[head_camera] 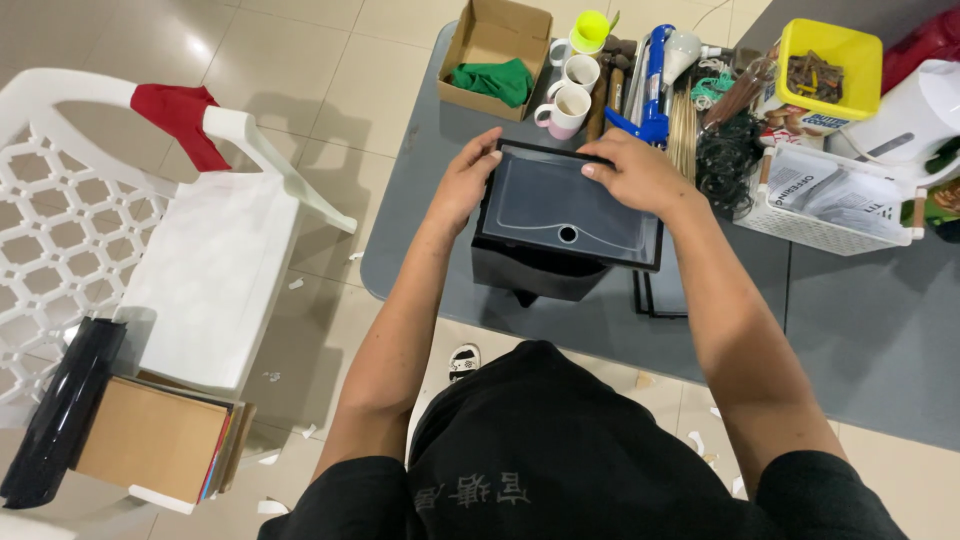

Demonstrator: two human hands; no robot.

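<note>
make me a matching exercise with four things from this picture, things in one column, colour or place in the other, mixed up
Things:
1. black box
2. cloth in the cardboard box
3. cloth on the white chair's arm
4. blue caulking gun

Colour or place:
A. red
B. between the mugs and the bundle of sticks
C. green
D. under the clear lid that both hands hold

Pairs: 1-D, 2-C, 3-A, 4-B
</note>
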